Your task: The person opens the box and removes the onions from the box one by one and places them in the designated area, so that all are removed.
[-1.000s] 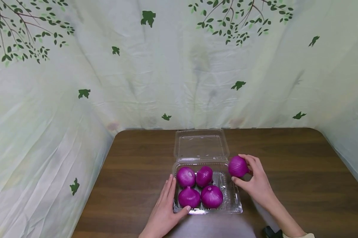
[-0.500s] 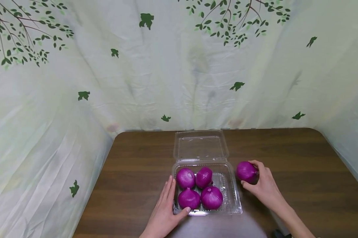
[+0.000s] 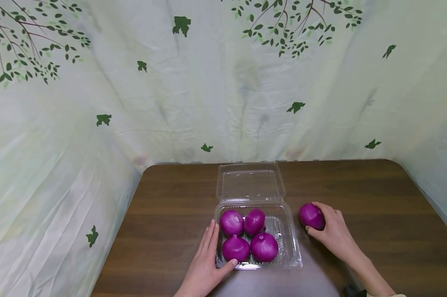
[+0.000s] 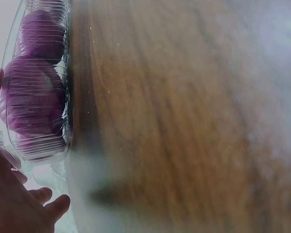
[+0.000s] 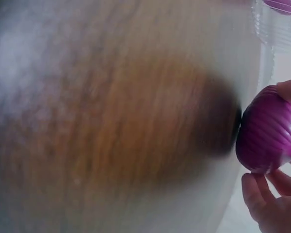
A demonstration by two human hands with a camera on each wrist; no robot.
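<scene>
Several red onions (image 3: 264,247) sit inside the left and middle part of a clear plastic clamshell box (image 3: 288,253), whose lid (image 3: 251,181) lies folded back behind it. Along the box's left side rests my left hand (image 3: 205,260), fingers straight, thumb over the front left corner. My right hand (image 3: 335,233) holds another red onion (image 3: 310,216) between thumb and fingers, to the right of the box. In the right wrist view that onion (image 5: 264,131) touches the tabletop or is just over it.
The brown wooden table (image 3: 179,206) has rounded back corners. A pale cloth (image 3: 223,82) printed with leaves and branches hangs behind and beside it. A black strap (image 3: 351,291) is on my right wrist.
My right hand has moved the held onion right, away from the box's right edge, and lower towards the table. The left hand and the boxed onions stay put.
</scene>
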